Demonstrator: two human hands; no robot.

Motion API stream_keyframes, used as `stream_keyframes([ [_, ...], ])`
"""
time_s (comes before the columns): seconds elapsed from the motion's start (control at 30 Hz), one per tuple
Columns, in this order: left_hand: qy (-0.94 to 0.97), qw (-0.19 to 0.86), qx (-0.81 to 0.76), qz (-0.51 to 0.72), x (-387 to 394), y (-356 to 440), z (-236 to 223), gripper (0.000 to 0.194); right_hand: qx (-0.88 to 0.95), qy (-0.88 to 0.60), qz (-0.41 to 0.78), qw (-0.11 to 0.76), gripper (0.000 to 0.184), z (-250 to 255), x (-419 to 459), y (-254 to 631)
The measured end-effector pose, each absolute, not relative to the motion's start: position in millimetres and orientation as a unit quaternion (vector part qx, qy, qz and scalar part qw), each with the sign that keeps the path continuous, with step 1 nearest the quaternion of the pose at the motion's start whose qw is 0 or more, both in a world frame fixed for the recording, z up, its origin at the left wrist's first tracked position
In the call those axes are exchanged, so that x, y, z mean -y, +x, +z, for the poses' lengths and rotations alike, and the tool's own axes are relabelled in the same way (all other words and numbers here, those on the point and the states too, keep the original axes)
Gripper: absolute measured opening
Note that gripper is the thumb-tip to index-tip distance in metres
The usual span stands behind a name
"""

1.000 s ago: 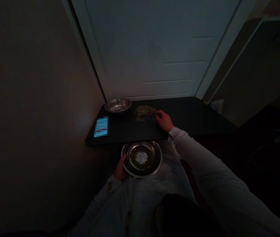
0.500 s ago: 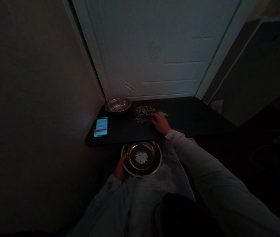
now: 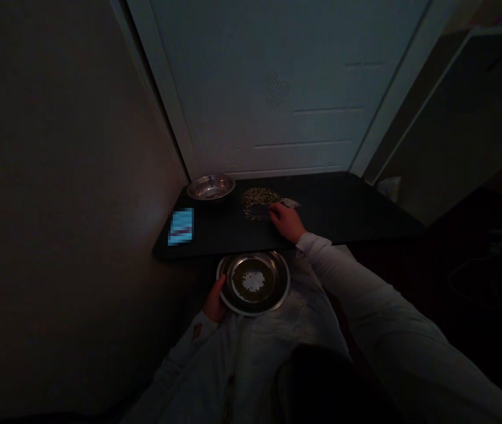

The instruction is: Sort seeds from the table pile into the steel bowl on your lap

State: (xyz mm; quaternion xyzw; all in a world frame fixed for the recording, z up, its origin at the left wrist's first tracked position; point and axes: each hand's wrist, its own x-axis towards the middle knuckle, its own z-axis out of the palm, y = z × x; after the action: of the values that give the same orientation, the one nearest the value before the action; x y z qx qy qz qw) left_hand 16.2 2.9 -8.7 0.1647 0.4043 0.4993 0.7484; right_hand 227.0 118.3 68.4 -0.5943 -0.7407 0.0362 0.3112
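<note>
My left hand grips the left rim of a round metal bowl on my lap, with the thumb over the edge. Small greenish grains, like beans, ring a pale patch in the bowl's bottom. Over the dark tabletop, my right hand has its fingers drawn together; anything between them is too small to make out. Just beyond its fingertips lies a spread of mixed pale and dark grains. A smaller whitish heap sits right behind the hand.
A second metal bowl stands at the back left of the black table. In front of it lies a blurred blue rectangle. A white door panel rises behind the table, and a wall borders the left side.
Almost nothing differs. My right fingers have shifted very slightly at the edge of the grains, while my left hand stays on the bowl.
</note>
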Motion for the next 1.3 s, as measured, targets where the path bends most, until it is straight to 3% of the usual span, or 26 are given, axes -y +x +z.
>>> stream_keyframes([
  [0.67, 0.171, 0.749, -0.404, 0.496, -4, 16, -11, 0.026, 0.77, -0.571, 0.03, 0.281, 0.025, 66, -111, 222],
  [1.3, 0.154, 0.744, -0.409, 0.506, -4, 17, -11, 0.025, 0.773, -0.555, -0.036, 0.305, 0.022, 59, -116, 221],
])
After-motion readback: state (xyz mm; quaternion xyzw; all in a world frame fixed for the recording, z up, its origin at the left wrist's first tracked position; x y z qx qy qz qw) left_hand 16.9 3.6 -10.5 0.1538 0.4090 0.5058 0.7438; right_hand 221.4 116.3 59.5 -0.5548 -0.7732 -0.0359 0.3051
